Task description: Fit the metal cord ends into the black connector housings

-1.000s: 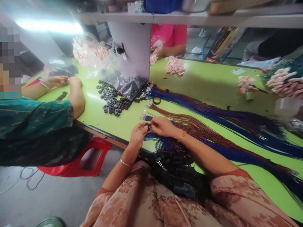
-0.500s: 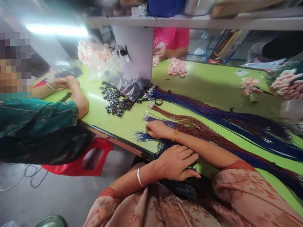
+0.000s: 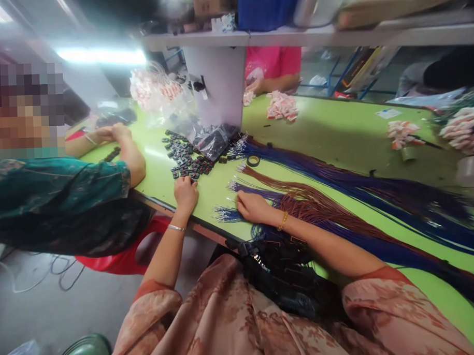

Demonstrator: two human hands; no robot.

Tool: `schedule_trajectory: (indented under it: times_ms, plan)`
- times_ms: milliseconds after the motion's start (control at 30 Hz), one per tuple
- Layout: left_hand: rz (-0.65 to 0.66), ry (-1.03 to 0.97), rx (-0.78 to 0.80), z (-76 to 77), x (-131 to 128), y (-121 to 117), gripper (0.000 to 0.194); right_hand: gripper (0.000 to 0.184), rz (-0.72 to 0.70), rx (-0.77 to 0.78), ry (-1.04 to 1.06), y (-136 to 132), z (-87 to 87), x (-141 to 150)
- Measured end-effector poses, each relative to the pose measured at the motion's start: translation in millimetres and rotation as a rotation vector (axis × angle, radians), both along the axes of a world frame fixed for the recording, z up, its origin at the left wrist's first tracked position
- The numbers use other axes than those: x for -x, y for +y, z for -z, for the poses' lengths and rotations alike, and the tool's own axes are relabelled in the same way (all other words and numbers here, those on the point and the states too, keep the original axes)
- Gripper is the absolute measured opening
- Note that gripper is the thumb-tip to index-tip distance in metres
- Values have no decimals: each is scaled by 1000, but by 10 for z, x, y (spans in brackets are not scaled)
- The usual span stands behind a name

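My left hand reaches out to the near edge of a pile of small black connector housings on the green table; its fingers are curled down at the pile, and what they pinch is hidden. My right hand lies closed on the metal-tipped ends of a blue wire bundle, beside brown wires. A heap of finished black assemblies rests in my lap.
A person in a green sleeve works at the left, forearm on the table. Another person in pink sits across. A grey post, plastic bags, a tape ring and pink-white bundles lie about. Long blue wires cross the table.
My left hand left the black heap in my lap and stretched forward-left to the connector pile. My right hand stayed on the wire ends.
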State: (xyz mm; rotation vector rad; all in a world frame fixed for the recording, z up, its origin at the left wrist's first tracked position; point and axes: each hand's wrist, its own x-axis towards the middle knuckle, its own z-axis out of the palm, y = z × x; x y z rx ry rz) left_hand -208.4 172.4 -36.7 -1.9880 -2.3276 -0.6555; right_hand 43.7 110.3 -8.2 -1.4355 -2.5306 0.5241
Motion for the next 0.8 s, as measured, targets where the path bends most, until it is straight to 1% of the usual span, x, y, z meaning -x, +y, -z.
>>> schedule_trajectory:
  times_ms: [100, 167, 233, 300, 367, 433, 467, 533, 633, 700, 800]
  plan:
    - [48, -63, -16, 1, -37, -84, 19, 9, 27, 41, 243, 38, 16, -38]
    - [86, -179, -46, -34, -82, -157, 22, 7, 35, 88, 393, 57, 12, -44]
    - [123, -353, -81, -70, -139, -230, 23, 7, 45, 137, 510, 66, 4, -37]
    - [162, -623, -85, -95, -223, -315, 26, 8, 50, 170, 588, 65, 0, -29]
    - [212, -971, -41, -108, -345, -421, 36, 10, 54, 180, 634, 58, 1, -26]
    - [259, -1299, 54, -115, -490, -539, 47, 11, 64, 175, 655, 48, 8, -31]
    - [275, -1430, 117, -117, -561, -596, 48, 12, 72, 170, 658, 44, 11, -36]
    - [295, -1628, 245, -118, -685, -690, 47, 14, 90, 157, 653, 35, 15, -49]
    - [298, -1797, 373, -111, -793, -764, 47, 15, 95, 141, 632, 23, 9, -65]
    - [305, -1849, 414, -102, -817, -779, 48, 16, 90, 134, 614, 12, -7, -68]
    - [349, -1878, 448, -94, -819, -783, 46, 19, 96, 123, 589, -8, -39, -63]
